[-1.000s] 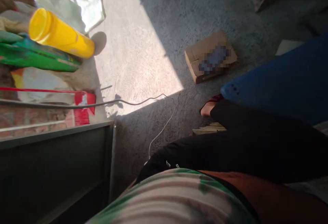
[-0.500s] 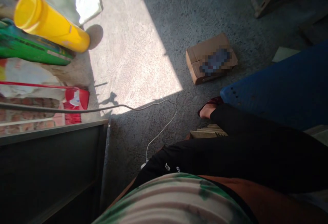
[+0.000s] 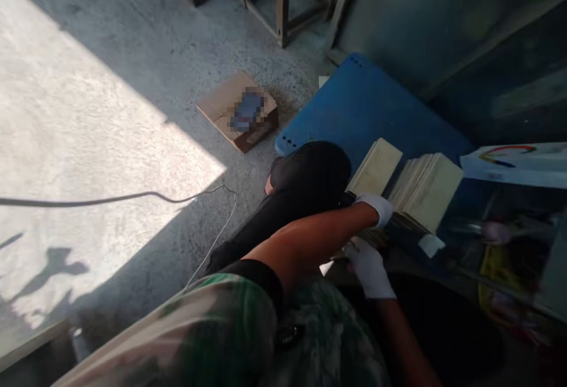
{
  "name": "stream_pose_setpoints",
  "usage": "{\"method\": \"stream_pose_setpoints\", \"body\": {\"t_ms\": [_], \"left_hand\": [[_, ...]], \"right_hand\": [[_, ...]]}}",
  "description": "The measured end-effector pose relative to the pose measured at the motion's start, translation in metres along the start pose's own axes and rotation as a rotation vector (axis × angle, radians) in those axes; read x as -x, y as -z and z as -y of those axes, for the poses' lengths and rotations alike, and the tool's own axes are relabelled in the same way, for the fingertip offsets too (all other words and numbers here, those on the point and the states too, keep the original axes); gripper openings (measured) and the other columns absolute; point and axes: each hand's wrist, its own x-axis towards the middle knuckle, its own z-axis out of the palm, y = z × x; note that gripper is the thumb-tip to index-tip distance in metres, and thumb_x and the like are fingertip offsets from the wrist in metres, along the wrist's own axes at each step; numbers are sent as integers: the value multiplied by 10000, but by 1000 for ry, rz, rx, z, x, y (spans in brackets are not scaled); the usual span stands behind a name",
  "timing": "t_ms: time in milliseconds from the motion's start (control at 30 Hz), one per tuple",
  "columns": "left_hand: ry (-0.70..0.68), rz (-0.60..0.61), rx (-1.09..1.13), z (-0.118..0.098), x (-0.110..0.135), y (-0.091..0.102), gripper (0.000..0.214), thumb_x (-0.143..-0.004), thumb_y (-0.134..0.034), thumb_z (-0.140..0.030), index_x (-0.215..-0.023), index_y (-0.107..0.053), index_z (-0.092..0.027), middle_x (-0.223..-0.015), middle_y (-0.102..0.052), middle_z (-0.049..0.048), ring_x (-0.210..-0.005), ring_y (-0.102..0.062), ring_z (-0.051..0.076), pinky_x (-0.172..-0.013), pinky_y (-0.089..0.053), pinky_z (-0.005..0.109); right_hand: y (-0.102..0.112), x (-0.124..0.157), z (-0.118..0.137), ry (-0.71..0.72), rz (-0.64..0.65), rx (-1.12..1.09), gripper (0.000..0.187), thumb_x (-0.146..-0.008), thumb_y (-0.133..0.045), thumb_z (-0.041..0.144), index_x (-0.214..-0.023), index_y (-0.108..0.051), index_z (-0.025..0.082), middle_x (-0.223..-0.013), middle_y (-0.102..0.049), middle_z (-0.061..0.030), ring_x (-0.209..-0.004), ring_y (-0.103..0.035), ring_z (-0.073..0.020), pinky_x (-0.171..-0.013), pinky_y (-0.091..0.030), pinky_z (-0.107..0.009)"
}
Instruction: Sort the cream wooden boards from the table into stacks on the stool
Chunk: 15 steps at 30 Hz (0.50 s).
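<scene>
Both my hands wear white gloves and are close together at the front edge of a blue board [image 3: 390,103]. My left hand [image 3: 376,207], at the end of my outstretched arm, is beside a stack of thin pale boards [image 3: 376,165]; its fingers are hidden. A second, thicker stack of pale boards [image 3: 432,189] lies just to the right. Below the left hand, my right hand [image 3: 367,266] has its fingers curled in against the edges of more thin pieces, blurred and in shadow. What it grips there I cannot make out.
On the floor ahead lies a cardboard box [image 3: 225,103] with a pixelated item on top. A cable [image 3: 146,197] crosses the concrete at left. Wooden legs [image 3: 281,3] stand at the back. At right are a white printed bag [image 3: 518,162] and dim clutter.
My view has swung to the right, so the yellow bucket and red broom are gone. Both gloved hands and the stacks of pale boards have come into sight.
</scene>
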Motion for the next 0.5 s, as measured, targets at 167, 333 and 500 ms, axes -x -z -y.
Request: {"method": "stream_pose_setpoints", "body": {"t_ms": [167, 333, 500], "left_hand": [[49, 3, -237, 7, 4, 7, 353, -839, -540, -246, -1100, -698, -68, -1060, -696, 201, -1029, -638, 265, -864, -486, 317], [7, 14, -310, 13, 14, 3, 406, -859, -495, -376, -1043, -725, -97, -1043, -709, 167, -960, -659, 238, -841, -473, 275], [44, -90, -109, 15, 34, -10, 458, -841, -490, -433, -1115, -697, -131, -1073, -712, 111, -978, -661, 224, -881, -477, 265]], "right_hand": [[-17, 31, -10, -87, -36, -354, 386, -842, -528, 463, -987, -710, 155, -951, -727, -82, -863, -659, -197, -805, -497, -295], [-37, 13, -9, -32, -4, -312, 305, -888, -500, 375, -940, -722, 173, -944, -733, -64, -886, -657, -166, -807, -486, -244], [-24, -15, -5, -104, -93, -174, 354, -963, -377, 319, -1039, -691, 175, -1055, -716, -87, -946, -665, -163, -795, -493, -226]]}}
